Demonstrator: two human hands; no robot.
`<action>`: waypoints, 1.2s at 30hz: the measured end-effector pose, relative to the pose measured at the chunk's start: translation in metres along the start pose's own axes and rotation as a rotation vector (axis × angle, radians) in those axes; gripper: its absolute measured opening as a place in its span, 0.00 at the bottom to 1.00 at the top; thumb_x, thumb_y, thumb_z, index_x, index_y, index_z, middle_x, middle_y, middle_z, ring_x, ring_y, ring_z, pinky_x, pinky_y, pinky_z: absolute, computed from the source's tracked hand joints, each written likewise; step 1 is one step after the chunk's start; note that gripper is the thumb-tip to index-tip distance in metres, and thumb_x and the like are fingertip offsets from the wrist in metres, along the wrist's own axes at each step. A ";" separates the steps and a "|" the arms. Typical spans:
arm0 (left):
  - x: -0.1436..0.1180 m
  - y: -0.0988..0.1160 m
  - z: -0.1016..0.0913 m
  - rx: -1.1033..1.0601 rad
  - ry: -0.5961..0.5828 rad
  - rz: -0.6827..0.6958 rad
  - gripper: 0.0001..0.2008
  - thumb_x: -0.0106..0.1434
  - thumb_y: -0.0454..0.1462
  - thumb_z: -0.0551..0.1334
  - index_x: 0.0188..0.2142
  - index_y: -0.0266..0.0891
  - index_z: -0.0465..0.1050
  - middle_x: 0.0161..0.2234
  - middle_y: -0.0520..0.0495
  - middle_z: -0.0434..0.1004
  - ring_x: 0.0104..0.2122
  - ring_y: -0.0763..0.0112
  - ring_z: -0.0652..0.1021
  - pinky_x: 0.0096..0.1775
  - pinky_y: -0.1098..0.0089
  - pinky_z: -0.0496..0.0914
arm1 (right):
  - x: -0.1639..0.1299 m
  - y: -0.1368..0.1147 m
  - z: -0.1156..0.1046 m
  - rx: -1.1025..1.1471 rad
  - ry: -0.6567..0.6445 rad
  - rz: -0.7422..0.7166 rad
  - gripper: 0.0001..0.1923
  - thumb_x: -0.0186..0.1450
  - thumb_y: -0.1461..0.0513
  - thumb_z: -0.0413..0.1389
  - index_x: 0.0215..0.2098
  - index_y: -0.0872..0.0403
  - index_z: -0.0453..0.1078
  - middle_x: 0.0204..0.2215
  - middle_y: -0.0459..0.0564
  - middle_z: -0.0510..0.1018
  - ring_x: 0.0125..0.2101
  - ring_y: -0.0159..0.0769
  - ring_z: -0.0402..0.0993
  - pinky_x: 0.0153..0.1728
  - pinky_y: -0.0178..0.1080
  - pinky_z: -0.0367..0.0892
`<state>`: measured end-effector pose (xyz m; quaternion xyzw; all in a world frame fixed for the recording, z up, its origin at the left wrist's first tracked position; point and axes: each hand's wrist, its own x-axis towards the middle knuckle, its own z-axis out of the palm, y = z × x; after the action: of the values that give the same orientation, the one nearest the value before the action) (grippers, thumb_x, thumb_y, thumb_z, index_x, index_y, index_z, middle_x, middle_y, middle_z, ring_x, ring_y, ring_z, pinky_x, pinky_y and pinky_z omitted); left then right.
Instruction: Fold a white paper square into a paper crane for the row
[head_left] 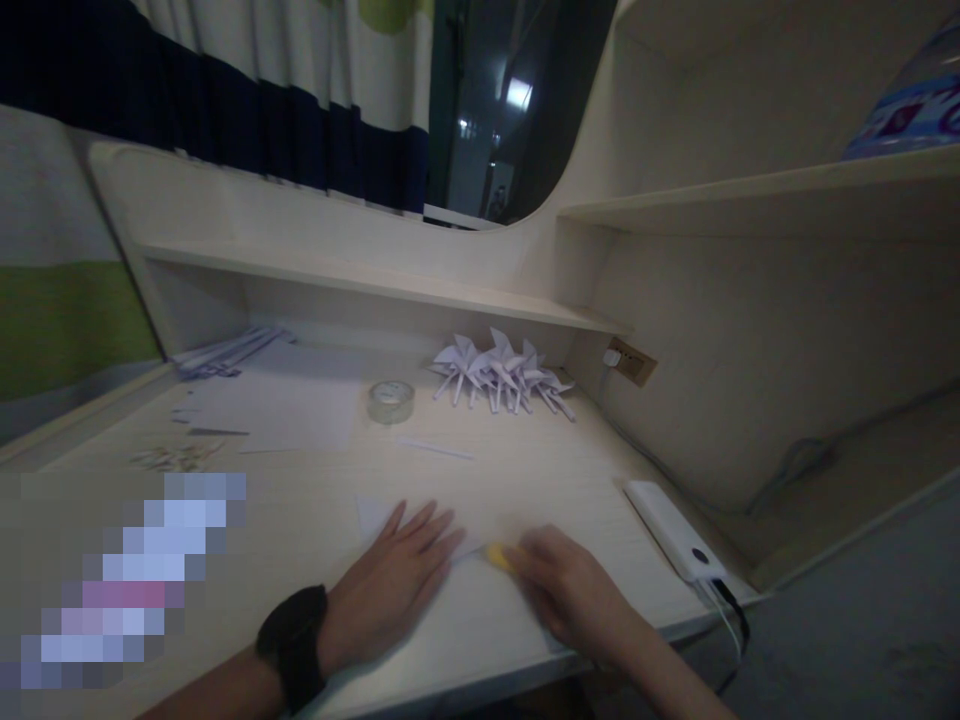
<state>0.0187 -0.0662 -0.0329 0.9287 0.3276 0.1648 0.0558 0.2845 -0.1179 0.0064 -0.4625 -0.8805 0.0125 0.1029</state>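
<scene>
Near the desk edge [525, 671], hands [395, 588] [568, 585] at paper [370, 515], open room rightward.

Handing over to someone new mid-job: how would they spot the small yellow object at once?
Start at the pale desk, near its front edge, where the left hand is spread on white paper. Beside it, the right hand holds the yellow object. Its bright yellow sets it apart from the white paper nearby.

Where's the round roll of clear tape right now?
In the head view, the round roll of clear tape lies on the pale desk left of centre, between the flat white paper sheets and the bunched white paper pinwheels.
</scene>
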 end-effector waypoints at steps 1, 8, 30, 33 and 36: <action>0.000 0.000 0.000 -0.003 0.004 0.003 0.21 0.71 0.43 0.44 0.62 0.52 0.54 0.63 0.49 0.58 0.62 0.57 0.57 0.60 0.45 0.50 | 0.000 0.001 0.000 0.008 0.010 -0.002 0.19 0.63 0.69 0.49 0.51 0.52 0.66 0.35 0.51 0.69 0.34 0.37 0.63 0.35 0.38 0.61; 0.002 0.000 0.002 0.022 -0.028 -0.009 0.21 0.71 0.44 0.43 0.62 0.50 0.55 0.63 0.48 0.57 0.62 0.56 0.57 0.60 0.43 0.49 | 0.002 0.008 0.006 0.071 0.073 -0.007 0.15 0.65 0.67 0.48 0.47 0.53 0.69 0.34 0.52 0.69 0.35 0.37 0.64 0.35 0.38 0.61; -0.008 -0.007 0.012 0.126 0.048 -0.031 0.30 0.69 0.47 0.45 0.66 0.36 0.44 0.65 0.39 0.49 0.64 0.57 0.53 0.62 0.53 0.49 | 0.000 0.003 0.007 0.055 0.071 0.066 0.13 0.62 0.67 0.49 0.43 0.53 0.70 0.33 0.51 0.67 0.34 0.38 0.62 0.34 0.38 0.61; -0.008 -0.006 0.011 0.127 0.038 -0.040 0.30 0.69 0.47 0.46 0.65 0.35 0.46 0.65 0.38 0.49 0.64 0.57 0.53 0.62 0.53 0.48 | -0.001 0.001 0.009 0.041 0.066 0.087 0.14 0.61 0.68 0.50 0.44 0.53 0.70 0.33 0.51 0.67 0.34 0.39 0.62 0.34 0.39 0.62; -0.008 -0.006 0.011 0.116 0.052 -0.041 0.30 0.69 0.47 0.46 0.66 0.36 0.44 0.65 0.39 0.47 0.64 0.57 0.53 0.62 0.54 0.50 | -0.003 0.000 0.010 0.045 0.054 0.095 0.18 0.61 0.69 0.50 0.48 0.52 0.69 0.35 0.52 0.68 0.35 0.39 0.63 0.35 0.39 0.63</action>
<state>0.0129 -0.0664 -0.0470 0.9187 0.3570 0.1686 -0.0033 0.2837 -0.1197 -0.0039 -0.5013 -0.8541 0.0248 0.1364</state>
